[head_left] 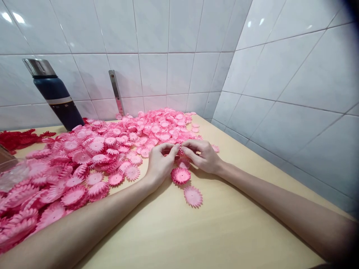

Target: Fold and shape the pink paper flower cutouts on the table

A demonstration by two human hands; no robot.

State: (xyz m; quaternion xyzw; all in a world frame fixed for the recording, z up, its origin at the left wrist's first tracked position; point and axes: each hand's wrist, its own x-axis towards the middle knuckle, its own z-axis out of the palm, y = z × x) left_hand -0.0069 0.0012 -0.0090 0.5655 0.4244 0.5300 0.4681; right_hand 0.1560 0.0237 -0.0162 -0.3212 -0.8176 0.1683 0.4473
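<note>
My left hand and my right hand meet tip to tip at the front of a heap of pink scalloped flower discs. On both hands the thumb and forefinger are pinched together. A bit of pink shows at the fingertips, but what they hold is too small and too covered to make out. Just below the hands lies a small stack of darker-edged pink discs, with another disc partly hidden behind it. Nearer to me a single pale pink disc rests flat on the table.
A dark blue bottle with a steel cap stands behind the heap at left. Red pieces and a clear plastic container are at the left edge. A metal bracket leans against the tiled wall. The wooden table meets walls behind and right.
</note>
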